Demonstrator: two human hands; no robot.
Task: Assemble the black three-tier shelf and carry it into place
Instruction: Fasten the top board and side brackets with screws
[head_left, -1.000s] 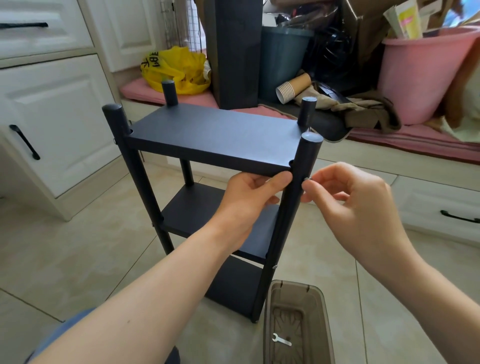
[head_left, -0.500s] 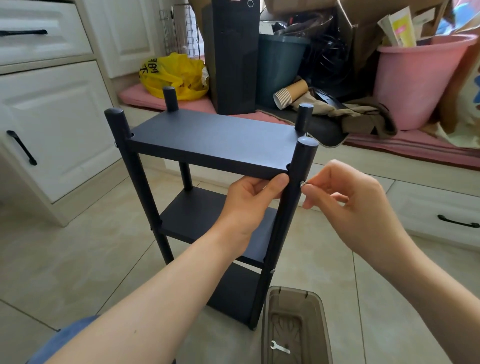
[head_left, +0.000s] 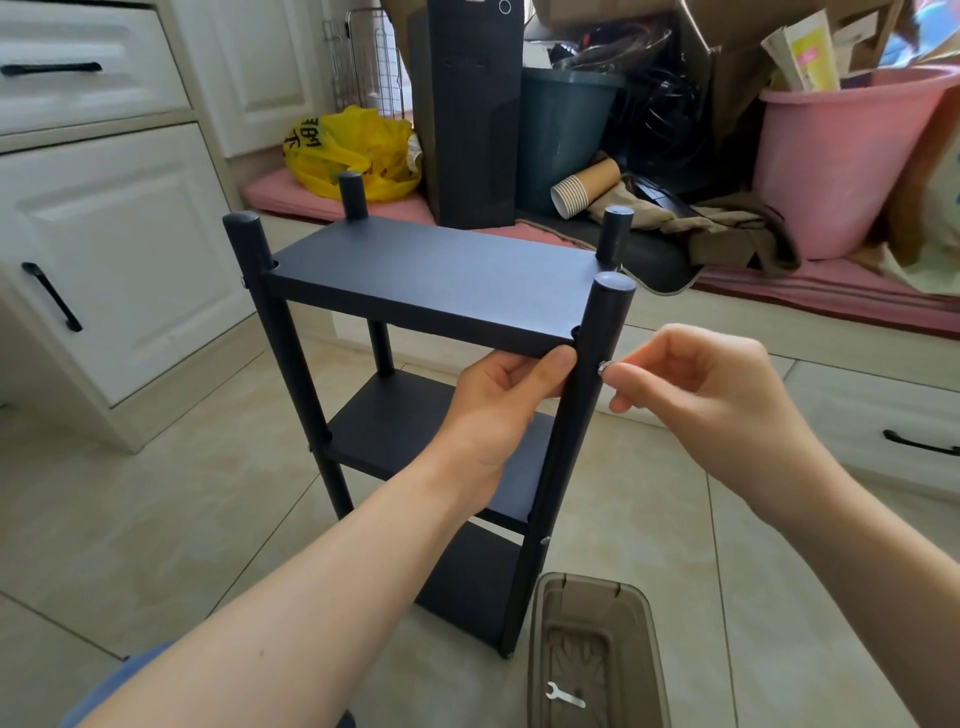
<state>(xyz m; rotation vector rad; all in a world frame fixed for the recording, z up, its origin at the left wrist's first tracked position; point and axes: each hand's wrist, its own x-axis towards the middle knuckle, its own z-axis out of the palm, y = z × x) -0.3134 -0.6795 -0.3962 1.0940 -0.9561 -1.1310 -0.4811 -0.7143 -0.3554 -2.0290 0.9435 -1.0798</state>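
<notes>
The left hand (head_left: 498, 410) grips the near edge of the top board of the black three-tier shelf (head_left: 431, 275). Its thumb is pressed on the board's front edge right beside the near right post (head_left: 587, 395), and its fingers are tucked underneath. The right hand (head_left: 701, 395) is to the right of that post. Thumb and forefinger pinch a small silver screw (head_left: 604, 368) whose tip touches the post's side just below the top board, and the other fingers are loosely curled.

The shelf stands upright on the tiled floor (head_left: 156, 519), in the middle of the scene, with three boards between four round posts. The post tops stick up above the top board.

At far left is a white cabinet (head_left: 104, 249) with black handles. To its right, a yellow plastic bag (head_left: 353, 150) lies on a pink cushion (head_left: 280, 192). Next come a tall black panel (head_left: 467, 114) standing upright, a dark bin (head_left: 561, 130) and a stack of paper cups (head_left: 584, 189) lying on its side. A pink bucket (head_left: 841, 161) is at far right. Near the shelf's near right foot sits a brown plastic tub (head_left: 587, 581) with a small wrench (head_left: 565, 696) lying inside.
</notes>
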